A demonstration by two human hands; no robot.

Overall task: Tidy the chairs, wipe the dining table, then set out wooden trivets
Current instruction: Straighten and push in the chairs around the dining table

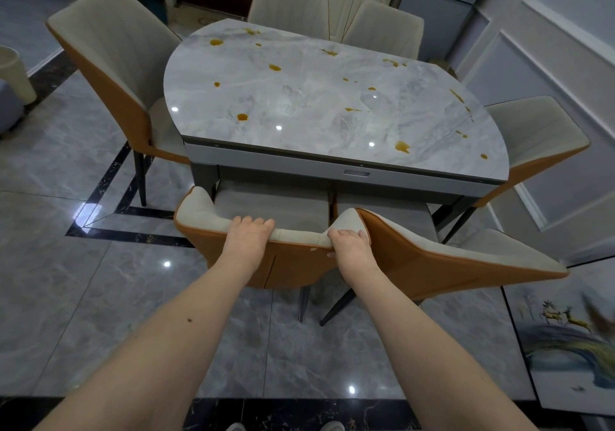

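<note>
**Both hands on near chair backrest, tabletop stained**

Both arms extended forward and down, forearms bare. Left hand (248,236) grips the top edge of the near chair (233,227) backrest, fingers curled over the cream padding toward the seat side. Right hand (349,241) grips the same top edge at its right end, fingers curled over, right where it meets the backrest of the second near chair (432,257). The two backrests touch or nearly touch at that corner; can't tell which.

Near chair: cream upholstery front, orange shell behind, dark legs. Seat is tucked partly under the tabletop (319,98) edge. Second near chair sits just to the right, angled, back swung out toward the right.

Tabletop: grey marble-look slab, rounded ends, straight near edge with grey apron below. Amber-brown spill spots (242,117) scattered over it, more along the right side (402,146) and far edge.

Other chairs, same style: one at left end (109,51) angled away from the table, one at right end (532,131), two at the far side (289,1).

Floor (83,281) is glossy grey tile with a dark inlay border. Painted panel with deer (562,331) sits low at right.
</note>
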